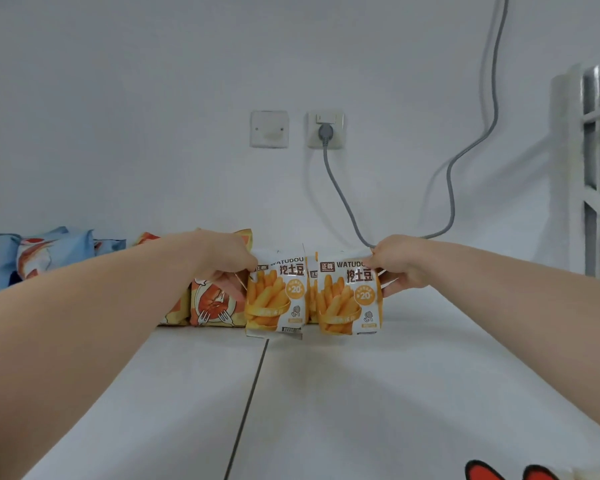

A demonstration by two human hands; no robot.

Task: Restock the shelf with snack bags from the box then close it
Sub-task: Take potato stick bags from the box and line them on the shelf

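Dead ahead at twelve o'clock over the shelf (361, 393), my left hand (229, 258) pinches the left fries bag (276, 299) by its top corner, my right hand (400, 265) the right fries bag (349, 299). Both hang upright, side by side, long axes dropping toward six o'clock from my fingers (378, 263); setting them down looks next.

a white socket (314, 136) sat on the pale wall (118, 98), with a grey plug (325, 131) pushed into it. just left of the socket was a blank white wall plate (269, 129). from the plug a grey cable (449, 188) dropped below the socket, then looped up to its right. far right of the socket stood a white metal frame (568, 168). well below and right lay a red and black shape (482, 474), cut off by the edge.
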